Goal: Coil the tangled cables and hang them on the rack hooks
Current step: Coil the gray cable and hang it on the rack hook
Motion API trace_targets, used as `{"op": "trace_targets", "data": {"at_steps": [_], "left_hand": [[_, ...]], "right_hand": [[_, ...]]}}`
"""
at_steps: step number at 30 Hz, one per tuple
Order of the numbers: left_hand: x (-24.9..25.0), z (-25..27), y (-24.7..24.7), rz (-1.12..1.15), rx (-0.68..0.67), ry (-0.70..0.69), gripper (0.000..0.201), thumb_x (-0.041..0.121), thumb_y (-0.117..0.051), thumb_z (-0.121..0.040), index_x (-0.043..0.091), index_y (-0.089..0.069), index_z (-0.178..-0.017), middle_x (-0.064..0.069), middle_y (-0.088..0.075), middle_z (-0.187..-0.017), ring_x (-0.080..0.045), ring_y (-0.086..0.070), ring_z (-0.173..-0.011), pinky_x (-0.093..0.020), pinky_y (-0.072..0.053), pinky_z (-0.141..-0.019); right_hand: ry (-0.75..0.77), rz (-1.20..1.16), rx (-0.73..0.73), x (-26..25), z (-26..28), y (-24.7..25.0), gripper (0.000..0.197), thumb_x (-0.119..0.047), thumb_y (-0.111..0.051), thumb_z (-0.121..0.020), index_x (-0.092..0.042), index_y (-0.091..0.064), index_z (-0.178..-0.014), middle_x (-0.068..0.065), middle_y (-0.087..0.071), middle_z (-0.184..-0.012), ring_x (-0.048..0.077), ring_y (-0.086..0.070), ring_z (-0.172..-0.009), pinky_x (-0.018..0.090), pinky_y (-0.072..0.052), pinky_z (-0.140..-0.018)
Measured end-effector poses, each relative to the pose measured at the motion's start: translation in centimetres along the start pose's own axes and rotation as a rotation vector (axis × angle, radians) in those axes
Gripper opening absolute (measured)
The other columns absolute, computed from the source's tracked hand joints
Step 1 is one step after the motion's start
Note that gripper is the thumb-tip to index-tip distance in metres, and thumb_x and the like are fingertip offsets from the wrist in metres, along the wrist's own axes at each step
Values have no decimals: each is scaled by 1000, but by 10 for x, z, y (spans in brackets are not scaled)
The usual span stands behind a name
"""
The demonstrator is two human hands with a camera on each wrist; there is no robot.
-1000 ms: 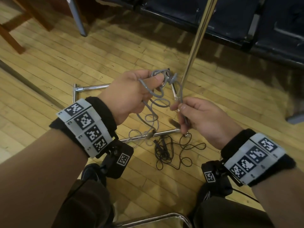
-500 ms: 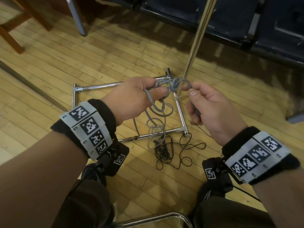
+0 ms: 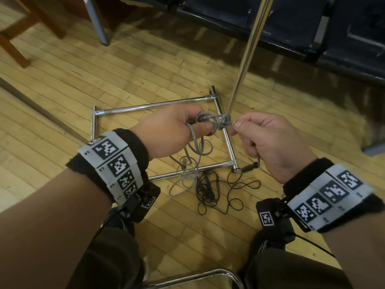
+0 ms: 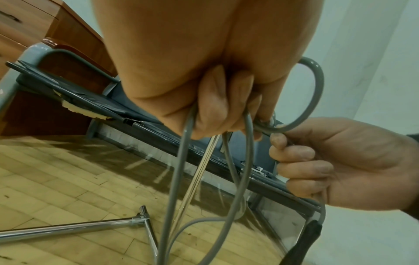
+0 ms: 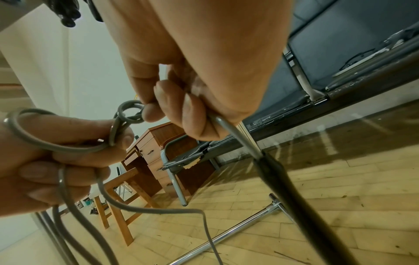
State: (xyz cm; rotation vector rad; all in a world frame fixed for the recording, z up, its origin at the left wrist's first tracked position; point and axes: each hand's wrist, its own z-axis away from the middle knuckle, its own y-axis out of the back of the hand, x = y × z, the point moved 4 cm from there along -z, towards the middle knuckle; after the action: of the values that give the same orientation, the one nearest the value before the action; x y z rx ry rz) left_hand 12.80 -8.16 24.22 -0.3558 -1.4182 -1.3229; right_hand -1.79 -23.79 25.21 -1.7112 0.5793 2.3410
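Observation:
A grey cable (image 3: 195, 142) hangs in loops from my left hand (image 3: 177, 130), which grips a bundle of its coils between thumb and fingers. My right hand (image 3: 268, 140) pinches the knotted part of the grey cable (image 3: 224, 122) at its fingertips, and the cable's dark plug end (image 3: 250, 166) sticks out below its curled fingers. In the right wrist view the grey cable (image 5: 129, 114) forms a small ring between both hands. A thin black cable (image 3: 216, 190) lies tangled on the floor. The chrome rack (image 3: 249, 49) rises as a pole behind the hands, above its base frame (image 3: 150, 106).
Wooden floor (image 3: 145, 65) all round. Dark padded seats (image 3: 291, 24) stand at the back, a wooden desk leg (image 3: 12, 49) and a grey metal leg (image 3: 95, 21) at the back left. A chrome chair bar (image 3: 198, 276) curves near my knees.
Both hands dropped lower in view and drew level. The right hand moved up to the knot and now pinches it; the grey loops hang lower toward the floor.

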Motion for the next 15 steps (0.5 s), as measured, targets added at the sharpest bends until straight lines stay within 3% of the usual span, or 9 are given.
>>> {"op": "trace_targets", "data": {"at_steps": [3, 5, 7, 11, 13, 15], "left_hand": [[4, 1, -3, -49, -26, -19, 19, 38, -65, -105, 37, -69, -86, 27, -55, -61, 5, -49, -54, -7, -35, -49], [6, 2, -5, -53, -52, -30, 19, 37, -65, -105, 36, -68, -87, 27, -56, -62, 6, -50, -55, -7, -36, -51], [8, 3, -6, -53, -74, -44, 18, 37, -65, -105, 37, -68, -87, 26, -57, -64, 5, -51, -58, -8, -38, -54], [11, 3, -6, -36, -96, -49, 16, 38, -64, -104, 39, -68, -89, 25, -60, -69, 4, -52, -62, -13, -41, -59], [11, 3, -4, -3, -102, -44, 12, 38, -66, -103, 37, -72, -94, 22, -61, -71, 2, -53, -64, -21, -44, -63], [11, 5, -2, 125, -147, -43, 11, 34, -71, -101, 27, -78, -103, 16, -60, -68, -1, -51, -57, -21, -42, -56]], "right_hand": [[-6, 65, -35, -1, 3, -4, 23, -17, -57, -103, -3, -72, -92, 15, -41, -69, 30, -29, -58, 44, -20, -52], [-22, 81, -38, 1, 2, -5, 23, -16, -56, -103, -1, -71, -95, 13, -42, -68, 27, -28, -56, 33, -23, -47], [-50, 77, -42, 2, 1, -6, 22, -17, -54, -105, -1, -69, -103, 12, -50, -68, 21, -38, -51, 26, -30, -46], [-70, -30, -104, 1, 1, -14, 23, -17, -49, -107, -15, -69, -117, 6, -72, -87, 18, -49, -53, 33, -36, -50], [-35, -70, -115, -1, 2, -13, 20, -14, -51, -106, -11, -70, -114, 1, -71, -80, 18, -47, -52, 34, -36, -50], [-20, -124, -124, -2, 2, -11, 17, -12, -53, -104, -5, -68, -109, 7, -62, -67, 20, -42, -50, 34, -32, -50]]}}
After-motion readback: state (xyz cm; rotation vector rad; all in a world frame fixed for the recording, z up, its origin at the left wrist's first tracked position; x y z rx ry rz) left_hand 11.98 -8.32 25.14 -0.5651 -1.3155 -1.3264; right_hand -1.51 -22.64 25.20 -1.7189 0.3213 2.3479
